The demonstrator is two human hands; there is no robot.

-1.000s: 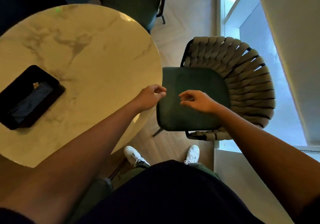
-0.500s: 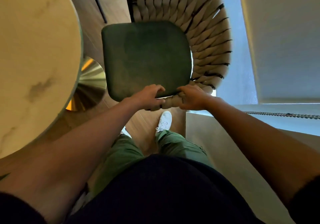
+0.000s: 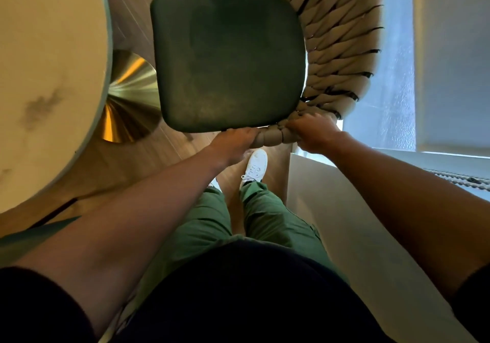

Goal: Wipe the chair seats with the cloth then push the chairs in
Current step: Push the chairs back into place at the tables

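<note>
A chair with a dark green seat (image 3: 228,59) and a beige woven rope back (image 3: 342,46) stands just in front of me, beside the round marble table (image 3: 47,77). My left hand (image 3: 233,141) grips the rope-wrapped near edge of the chair by the seat's front corner. A little to its right, my right hand (image 3: 315,133) grips the same woven edge. No cloth is in view.
The table's gold pedestal base (image 3: 130,99) sits on the wooden floor left of the seat. A window (image 3: 389,77) and a low white ledge (image 3: 344,210) run along the right. My white shoe (image 3: 256,165) stands below the chair.
My hands went from hovering above the seat to gripping the chair's woven edge. The view swung down and right, so the table slid to the left and the chair now looks closer.
</note>
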